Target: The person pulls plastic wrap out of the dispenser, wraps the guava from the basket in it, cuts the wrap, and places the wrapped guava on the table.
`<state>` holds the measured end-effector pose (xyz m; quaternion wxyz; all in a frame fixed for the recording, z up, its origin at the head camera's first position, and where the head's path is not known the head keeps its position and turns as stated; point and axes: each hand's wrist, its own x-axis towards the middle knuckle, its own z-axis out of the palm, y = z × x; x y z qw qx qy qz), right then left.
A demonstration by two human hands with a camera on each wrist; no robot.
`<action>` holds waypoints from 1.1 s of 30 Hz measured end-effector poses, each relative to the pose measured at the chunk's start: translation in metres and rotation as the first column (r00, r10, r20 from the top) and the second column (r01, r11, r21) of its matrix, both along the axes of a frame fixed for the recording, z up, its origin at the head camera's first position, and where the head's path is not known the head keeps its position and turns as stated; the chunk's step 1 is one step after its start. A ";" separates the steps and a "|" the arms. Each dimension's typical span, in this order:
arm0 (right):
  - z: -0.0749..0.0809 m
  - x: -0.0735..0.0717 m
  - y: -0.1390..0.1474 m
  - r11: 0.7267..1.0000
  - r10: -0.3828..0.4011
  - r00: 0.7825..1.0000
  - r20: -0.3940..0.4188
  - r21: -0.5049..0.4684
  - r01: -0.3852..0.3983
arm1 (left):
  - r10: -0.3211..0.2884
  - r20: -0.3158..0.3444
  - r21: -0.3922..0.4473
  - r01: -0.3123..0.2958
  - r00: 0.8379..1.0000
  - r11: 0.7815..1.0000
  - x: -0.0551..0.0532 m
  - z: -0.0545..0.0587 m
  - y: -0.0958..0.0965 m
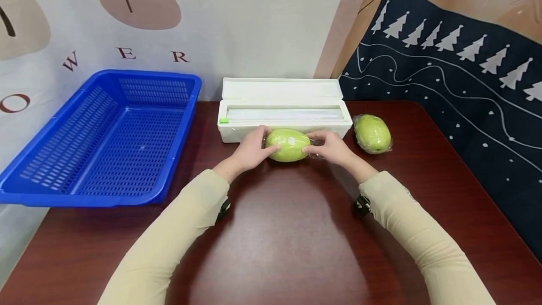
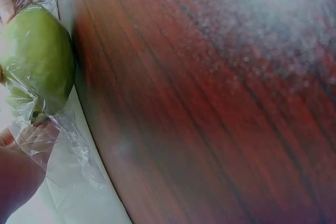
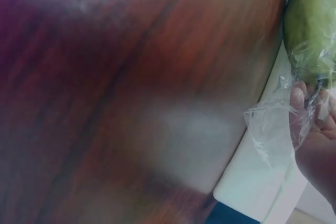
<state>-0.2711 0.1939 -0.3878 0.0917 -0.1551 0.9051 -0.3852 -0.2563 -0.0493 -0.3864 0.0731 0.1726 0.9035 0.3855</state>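
An oval green fruit, mango-like [image 1: 288, 146], lies sideways in front of a white cling film box [image 1: 284, 114], loosely wrapped in clear film. My left hand [image 1: 254, 147] holds the fruit's left end, thumb at the front. At the other end, my right hand [image 1: 329, 148] pinches the gathered cling film [image 3: 265, 124] close to the fruit. Loose film also hangs over the left hand in the left wrist view. A second wrapped green fruit [image 1: 372, 134] rests to the right of the box. Some fingers are hidden behind the fruit.
A blue perforated plastic basket [image 1: 157, 196] stands at the left of the dark red-brown table [image 1: 271, 248]. The box's lid [image 1: 281, 89] is raised at the back, and a green slider [image 1: 224, 120] sits on its left front edge. Printed cloth hangs behind.
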 end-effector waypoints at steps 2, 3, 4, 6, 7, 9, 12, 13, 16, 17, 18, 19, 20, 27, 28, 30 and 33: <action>0.000 -0.002 0.001 1.000 0.000 1.000 0.027 -0.001 0.000 | -0.002 -0.009 -0.011 0.002 1.000 1.000 0.000 0.001 0.001; 0.000 -0.003 0.001 1.000 0.001 0.999 0.041 -0.005 -0.001 | -0.002 -0.010 -0.011 0.002 1.000 1.000 0.000 0.001 0.001; 0.001 -0.003 0.002 1.000 -0.002 0.999 0.049 -0.004 0.002 | -0.003 -0.012 -0.010 0.003 1.000 1.000 0.000 0.002 0.002; 0.003 -0.004 0.002 1.000 -0.003 0.998 0.060 -0.002 0.003 | -0.003 -0.018 -0.012 0.003 1.000 1.000 -0.001 0.003 0.002; 0.003 -0.005 0.003 1.000 -0.003 0.998 0.066 -0.005 0.003 | -0.004 -0.023 -0.019 0.004 1.000 1.000 -0.002 0.003 0.003; 0.004 -0.006 0.003 1.000 0.001 0.998 0.060 0.000 -0.001 | -0.005 -0.031 -0.032 0.004 1.000 0.999 -0.002 0.003 0.003; 0.004 -0.006 0.002 1.000 0.001 0.998 0.069 -0.008 0.000 | -0.004 -0.037 -0.055 0.002 0.999 0.998 -0.003 0.002 0.003; 0.004 -0.006 0.002 1.000 -0.001 0.997 0.076 -0.013 0.002 | -0.004 -0.038 -0.062 0.001 0.999 0.998 -0.004 0.001 0.003; 0.006 -0.007 0.001 1.000 -0.014 0.995 0.096 -0.022 0.016 | 0.004 -0.021 -0.074 -0.006 1.000 0.997 -0.005 0.001 0.003; 0.006 -0.007 0.000 1.000 -0.015 0.995 0.099 -0.021 0.017 | 0.007 -0.017 -0.078 -0.008 1.000 0.997 -0.006 0.001 0.003; 0.007 -0.007 0.000 1.000 -0.018 0.995 0.098 -0.016 0.019 | 0.011 -0.013 -0.083 -0.012 1.000 0.996 -0.006 0.001 0.003; 0.007 -0.008 0.000 1.000 -0.018 0.995 0.098 -0.014 0.019 | 0.015 -0.012 -0.088 -0.016 1.000 0.996 -0.007 0.002 0.003; 0.007 -0.009 0.000 1.000 -0.016 0.995 0.095 -0.007 0.017 | 0.018 -0.014 -0.096 -0.020 1.000 0.995 -0.007 0.003 0.003; 0.007 -0.013 -0.001 1.000 0.005 0.995 0.099 0.021 -0.007 | 0.016 -0.034 -0.169 -0.021 0.999 0.985 -0.006 0.006 0.006; 0.007 -0.014 0.000 1.000 0.006 0.993 0.115 0.017 -0.008 | 0.013 -0.030 -0.173 -0.017 0.999 0.985 -0.006 0.006 0.006; 0.007 -0.015 0.000 1.000 0.005 0.989 0.149 0.004 -0.006 | 0.012 -0.024 -0.174 -0.016 1.000 0.985 -0.006 0.006 0.006; 0.009 -0.016 0.000 1.000 -0.010 0.984 0.175 -0.018 0.013 | 0.017 -0.016 -0.170 -0.020 1.000 0.985 -0.007 0.006 0.006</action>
